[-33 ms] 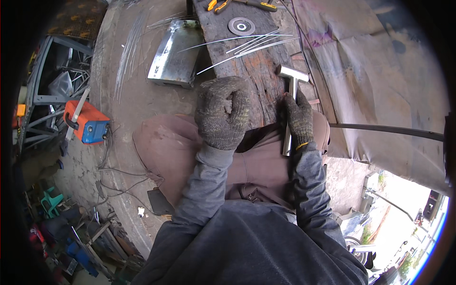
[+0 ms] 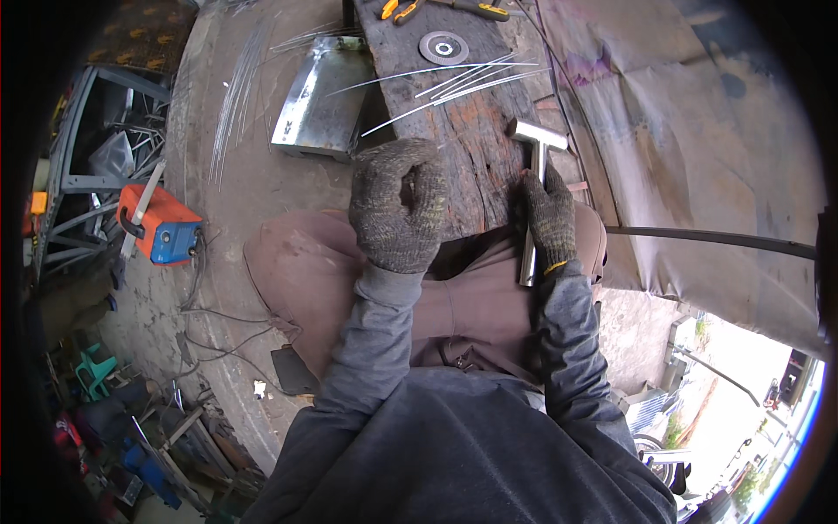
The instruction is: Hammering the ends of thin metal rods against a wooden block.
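My left hand, in a grey-brown knitted glove, is raised above my lap near the plank's end. Its fingers curl into a fist with a small gap by the thumb; anything inside is hidden. In a matching glove, my right hand closes around the stem of a shiny T-shaped metal tube piece. The crossbar points away from me, and the lower end of the stem hangs over my right thigh. A worn wooden plank stretches ahead between the hands. Several thin metal rods lie across it.
A grinding disc and orange-handled pliers lie on the plank's far end. Left of it stands a bent sheet-metal piece. An orange-blue machine with cables sits further left, near a metal frame. A hanging sheet borders the right.
My left fist has shifted slightly to the left and turned a little, so the gap by the thumb shows wider. My right hand and the metal piece have not moved.
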Action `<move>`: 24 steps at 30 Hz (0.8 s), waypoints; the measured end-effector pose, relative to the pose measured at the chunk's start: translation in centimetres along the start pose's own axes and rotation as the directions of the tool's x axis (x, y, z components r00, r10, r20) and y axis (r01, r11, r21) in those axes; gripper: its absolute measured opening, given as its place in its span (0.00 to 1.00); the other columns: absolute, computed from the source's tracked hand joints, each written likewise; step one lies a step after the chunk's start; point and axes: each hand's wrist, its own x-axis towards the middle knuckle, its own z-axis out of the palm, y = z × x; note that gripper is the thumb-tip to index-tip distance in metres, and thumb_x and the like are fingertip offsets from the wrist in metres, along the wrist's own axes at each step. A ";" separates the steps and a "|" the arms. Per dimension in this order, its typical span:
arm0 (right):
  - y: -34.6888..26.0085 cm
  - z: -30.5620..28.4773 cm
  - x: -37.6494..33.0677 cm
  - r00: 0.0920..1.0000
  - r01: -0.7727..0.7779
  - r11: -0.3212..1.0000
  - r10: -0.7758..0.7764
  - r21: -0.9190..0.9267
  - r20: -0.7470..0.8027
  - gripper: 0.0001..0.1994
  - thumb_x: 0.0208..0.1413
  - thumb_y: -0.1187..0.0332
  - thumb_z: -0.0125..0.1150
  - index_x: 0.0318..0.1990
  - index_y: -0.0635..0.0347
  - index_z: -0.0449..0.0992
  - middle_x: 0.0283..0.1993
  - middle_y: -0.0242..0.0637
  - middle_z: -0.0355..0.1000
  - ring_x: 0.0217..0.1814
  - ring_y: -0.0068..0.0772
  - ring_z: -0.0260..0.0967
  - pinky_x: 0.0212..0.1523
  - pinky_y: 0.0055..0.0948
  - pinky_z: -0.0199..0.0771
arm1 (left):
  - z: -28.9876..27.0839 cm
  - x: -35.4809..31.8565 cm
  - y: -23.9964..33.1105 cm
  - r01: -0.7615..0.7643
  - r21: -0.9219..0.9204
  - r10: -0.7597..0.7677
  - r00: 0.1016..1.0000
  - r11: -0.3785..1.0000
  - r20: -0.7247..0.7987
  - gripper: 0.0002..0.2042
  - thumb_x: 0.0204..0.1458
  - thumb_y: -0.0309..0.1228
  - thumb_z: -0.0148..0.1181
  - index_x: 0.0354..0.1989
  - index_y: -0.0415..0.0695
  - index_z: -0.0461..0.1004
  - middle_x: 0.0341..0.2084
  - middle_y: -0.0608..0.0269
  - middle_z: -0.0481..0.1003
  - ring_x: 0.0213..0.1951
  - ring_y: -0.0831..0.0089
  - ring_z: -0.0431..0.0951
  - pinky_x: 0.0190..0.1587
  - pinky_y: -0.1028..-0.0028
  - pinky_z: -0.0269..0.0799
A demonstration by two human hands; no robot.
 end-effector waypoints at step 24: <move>-1.0 1.5 -0.6 0.905 0.419 0.908 -0.419 -0.025 -0.072 0.26 0.65 0.71 0.61 0.69 0.66 0.64 0.52 0.34 0.74 0.41 0.19 0.69 0.43 0.22 0.73 | -2.8 -4.1 -12.2 0.731 -0.622 -0.946 0.321 0.281 -0.050 0.11 0.62 0.31 0.56 0.51 0.48 0.68 0.44 0.63 0.77 0.42 0.69 0.80 0.35 0.72 0.77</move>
